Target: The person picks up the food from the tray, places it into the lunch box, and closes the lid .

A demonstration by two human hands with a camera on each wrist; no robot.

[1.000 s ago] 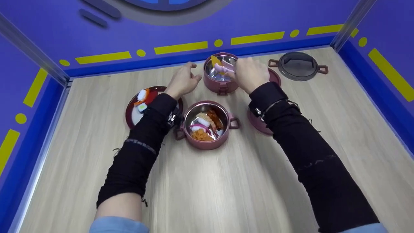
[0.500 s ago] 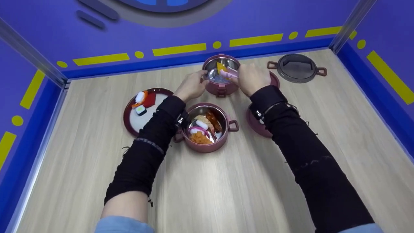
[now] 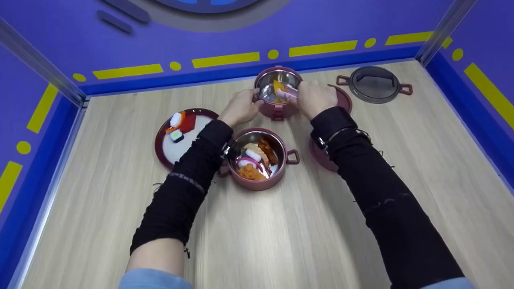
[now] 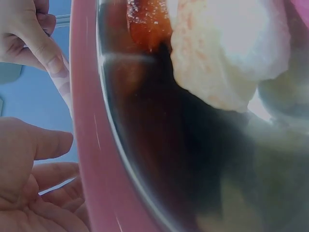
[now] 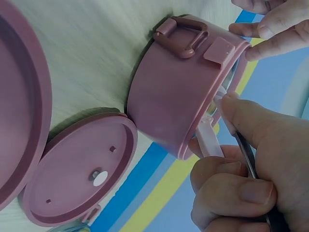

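My right hand (image 3: 318, 98) grips a pair of tongs (image 5: 210, 137) with pale pink tips and a dark handle. Those tips reach into the rear pink pot (image 3: 277, 110), beside a yellow-orange toy food piece (image 3: 278, 87) inside its steel bowl. My left hand (image 3: 242, 106) touches the left rim of this pot, thumb and fingers apart and nearly straight; the right wrist view shows its fingertips (image 5: 258, 50) at the rim. Nearer me stands a second pink pot (image 3: 257, 184) holding toy foods: an orange fried piece (image 3: 251, 172), brown pieces (image 3: 268, 150) and white pieces.
A dark-red-rimmed plate (image 3: 162, 156) at left bears sushi (image 3: 176, 135) and a red piece (image 3: 188, 123). Pink round lids (image 5: 72, 188) lie right of the pots, partly under my right arm. A grey see-through lid (image 3: 373, 86) lies back right, near the blue wall (image 3: 329, 64).
My left hand has moved right and forward onto the rear pot's rim. The tongs and the yellow-orange piece have shifted lower and slightly right inside the pot.
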